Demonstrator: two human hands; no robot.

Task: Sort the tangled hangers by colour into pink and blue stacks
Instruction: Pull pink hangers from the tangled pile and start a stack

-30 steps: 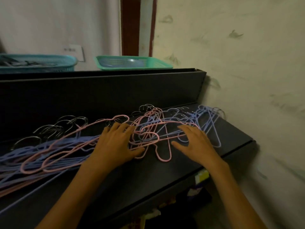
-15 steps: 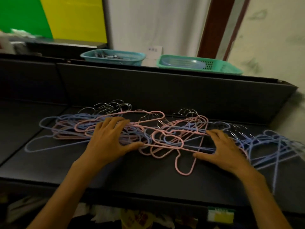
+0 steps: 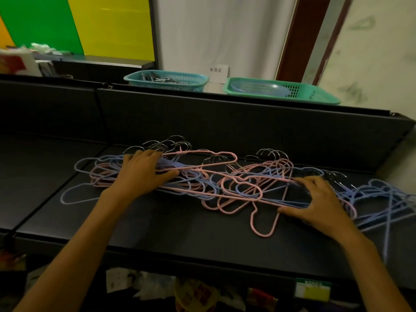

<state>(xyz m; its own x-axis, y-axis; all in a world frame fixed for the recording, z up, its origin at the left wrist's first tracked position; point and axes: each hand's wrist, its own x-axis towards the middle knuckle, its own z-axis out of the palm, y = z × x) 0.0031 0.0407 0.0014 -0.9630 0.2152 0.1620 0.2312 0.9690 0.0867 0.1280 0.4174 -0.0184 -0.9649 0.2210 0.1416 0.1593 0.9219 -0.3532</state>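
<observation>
1. Tangle of pink hangers [image 3: 238, 188] & blue hangers [image 3: 387, 194] lies across the dark shelf [image 3: 180, 235], metal hooks pointing to the back panel
2. Colours not yet apart: pink mostly centre & left, blue mixed in on the left, a mainly blue bunch at the right end
3. L hand [image 3: 144, 174] lies palm down on the left part of the pile, fingers spread and near straight, thumb out to the right; pressing, nothing gripped
4. R hand [image 3: 319, 203] lies on the right part of the pile where pink meets blue, fingers spread & slightly bent with tips on the wires, thumb flat on the shelf; no wire seen pinched
5. One pink loop sticks out toward the shelf's front edge, btwn the hands
6. Behind the back panel: teal basket [image 3: 166, 81] w/ small metal bits, green basket [image 3: 281, 91] w/ a blue plate in it, white label card [image 3: 217, 73] btwn them
</observation>
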